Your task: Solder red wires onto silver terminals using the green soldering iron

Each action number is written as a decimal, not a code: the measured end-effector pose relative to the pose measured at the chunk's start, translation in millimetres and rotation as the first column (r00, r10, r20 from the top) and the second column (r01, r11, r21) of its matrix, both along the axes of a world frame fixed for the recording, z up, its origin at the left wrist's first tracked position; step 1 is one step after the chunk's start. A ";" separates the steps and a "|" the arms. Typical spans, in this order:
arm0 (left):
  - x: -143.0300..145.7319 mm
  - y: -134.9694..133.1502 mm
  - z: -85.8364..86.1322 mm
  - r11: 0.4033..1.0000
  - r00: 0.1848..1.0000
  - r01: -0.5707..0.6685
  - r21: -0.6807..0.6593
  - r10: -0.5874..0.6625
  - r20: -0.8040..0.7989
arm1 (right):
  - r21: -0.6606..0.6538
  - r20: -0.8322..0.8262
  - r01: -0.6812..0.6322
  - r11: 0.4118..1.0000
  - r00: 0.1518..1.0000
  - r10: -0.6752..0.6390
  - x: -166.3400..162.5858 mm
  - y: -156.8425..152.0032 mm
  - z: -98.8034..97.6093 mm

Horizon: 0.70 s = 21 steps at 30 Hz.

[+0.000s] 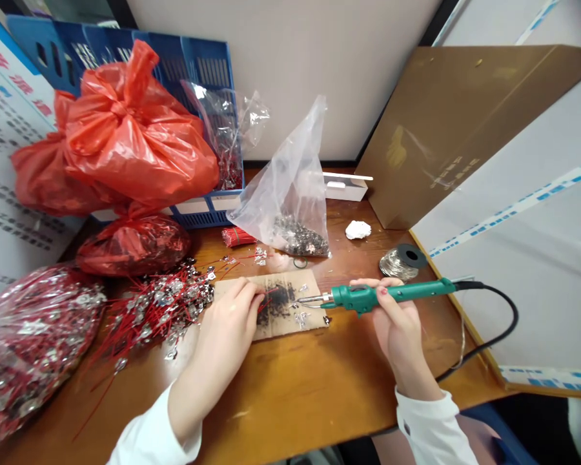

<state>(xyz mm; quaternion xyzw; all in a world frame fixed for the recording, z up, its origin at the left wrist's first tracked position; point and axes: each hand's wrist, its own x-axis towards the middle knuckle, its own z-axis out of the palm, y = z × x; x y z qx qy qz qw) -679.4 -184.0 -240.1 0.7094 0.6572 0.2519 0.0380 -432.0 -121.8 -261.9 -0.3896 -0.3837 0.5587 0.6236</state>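
While the fingertips [252, 298] of the left hand [230, 320] close narrowly on a thin red wire [265, 305] and pin it flat to a scorched scrap of brown cardboard [297, 323], the right hand [397, 326] curls its fingers around a green-handled soldering iron [392, 294]. The iron is gripped pen-fashion, probably for fine control of the metal tip, which lies just beside the wire over the blackened patch. The cardboard seems laid there to spare the wooden tabletop [319, 387] from heat – its burnt centre suggests as much. Just left of it sprawls a loose heap of red wires with silver terminals [159, 303], within easy reach of the pinching hand. A grey spool of solder wire [399, 263] sits near the iron's side. Farther back stand a clear plastic bag of small metal parts [290, 187], knotted red plastic bags [130, 135] and a blue plastic crate [208, 71].
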 end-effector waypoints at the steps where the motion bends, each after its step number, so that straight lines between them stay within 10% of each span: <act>1: -1.9 0.3 -2.3 1.000 1.000 0.010 0.016 -0.011 0.028 | -0.002 0.003 -0.001 1.000 1.000 0.001 0.4 -0.1 -0.2; 21: -2.8 -10.1 -4.3 0.999 0.997 -0.036 -0.034 0.033 -0.074 | -0.002 0.069 0.050 0.999 0.996 -0.050 3.3 -0.6 -4.7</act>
